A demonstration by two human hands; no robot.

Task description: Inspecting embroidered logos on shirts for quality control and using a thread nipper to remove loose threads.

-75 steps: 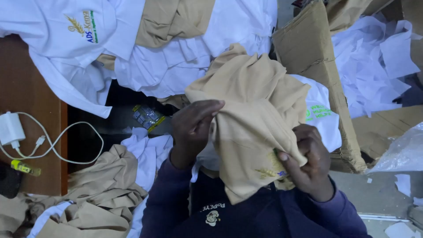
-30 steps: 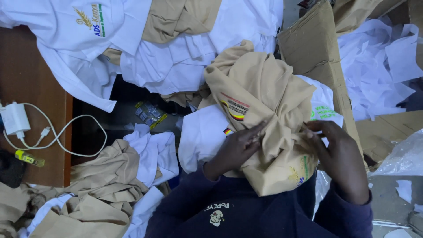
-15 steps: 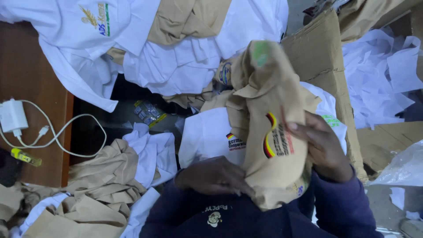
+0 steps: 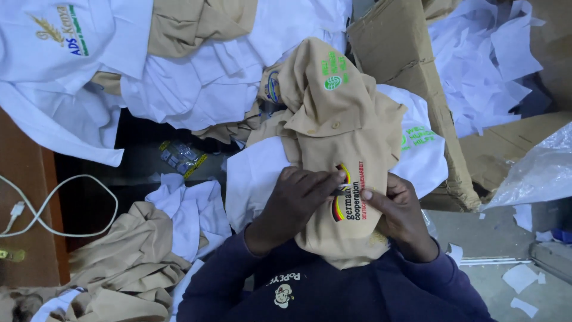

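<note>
Brown cardboard box [image 4: 411, 71] lies upper right; small clear packet [image 4: 182, 156] (yellow strip) sits in the dark gap, left.

wooden table [image 4: 24, 197] | white cable [image 4: 56, 209] | tan shirts [image 4: 128, 250]

The tan shirt [image 4: 333, 149] is covering the palm of the right hand [image 4: 399, 217] and part of the left hand [image 4: 292, 206], so each grip is staying unclear. At 9 o'clock, the frame edge is cutting the white cable [image 4: 53, 209]. At 2 o'clock, the cardboard box [image 4: 405, 65] is hiding paper.
</note>
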